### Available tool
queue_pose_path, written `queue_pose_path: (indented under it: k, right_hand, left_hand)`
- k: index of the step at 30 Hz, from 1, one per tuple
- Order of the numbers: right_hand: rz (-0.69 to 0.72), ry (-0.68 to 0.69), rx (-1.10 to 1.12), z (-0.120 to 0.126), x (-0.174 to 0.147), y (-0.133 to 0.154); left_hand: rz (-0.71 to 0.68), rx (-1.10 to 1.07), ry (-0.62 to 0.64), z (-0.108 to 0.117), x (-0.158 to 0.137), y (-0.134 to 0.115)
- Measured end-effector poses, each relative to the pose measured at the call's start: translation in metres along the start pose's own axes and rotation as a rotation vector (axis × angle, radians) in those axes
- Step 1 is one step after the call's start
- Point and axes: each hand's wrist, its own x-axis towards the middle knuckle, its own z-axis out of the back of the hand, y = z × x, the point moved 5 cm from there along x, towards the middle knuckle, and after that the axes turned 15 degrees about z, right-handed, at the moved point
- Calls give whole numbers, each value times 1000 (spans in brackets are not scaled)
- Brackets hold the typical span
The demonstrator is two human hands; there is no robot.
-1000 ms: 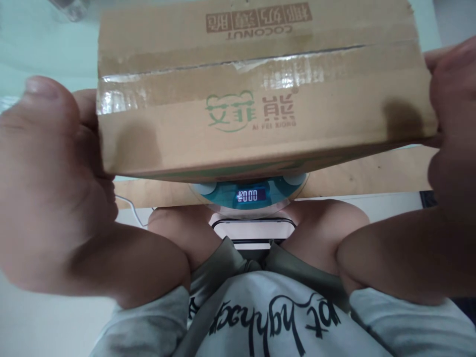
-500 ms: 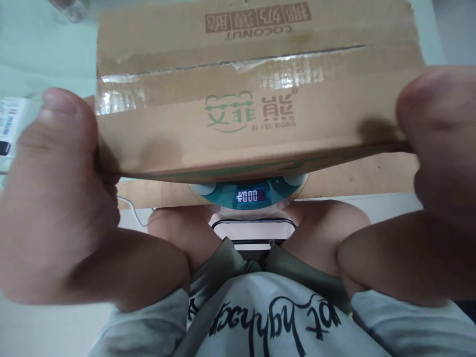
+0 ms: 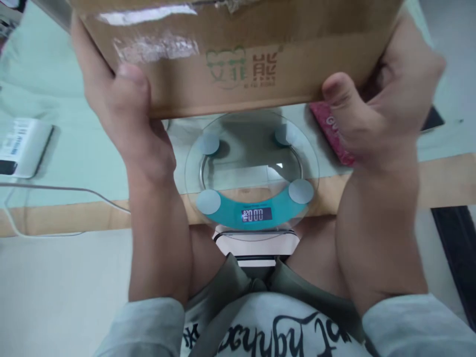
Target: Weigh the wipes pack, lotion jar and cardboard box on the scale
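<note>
A brown cardboard box (image 3: 238, 59), taped along its top and printed with green and brown characters, is held up in the air by both hands. My left hand (image 3: 126, 109) grips its left side, the thumb lying on the front face. On the opposite side my right hand (image 3: 383, 104) clasps the box the same way; its fingers are partly hidden. Beneath and nearer to me lies a round glass weighing scale (image 3: 253, 163) with a teal band, silvery pads and a lit display reading zeros. The box's upper part runs out of view.
The scale lies over a table's wooden edge (image 3: 442, 181) and green cloth (image 3: 70, 84). A white device (image 3: 24, 146) and a thin cable (image 3: 70, 188) are on the left. Partly behind my right hand sits a pink packet (image 3: 330, 131). Below the scale, a pale dark-edged object (image 3: 256, 244) shows between my knees.
Both hands have moved the box forward and farther from the camera. The glass scale, mostly covered before, now shows almost fully, and the pink packet has come into view.
</note>
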Motion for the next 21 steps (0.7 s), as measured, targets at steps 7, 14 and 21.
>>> queue_pose_path:
  k: [7,14,21]
  right_hand:
    - [-19,14,21,-25,21,-44]
    - [-88,-18,-39,-29,28,-44]
    - [-87,-42,-20,-43,21,-56]
  left_hand:
    - [234,-147,-109,-23,50,30]
    - [166,-117,62,-34,23,16]
    - [-71,-210,450,-39,24,26]
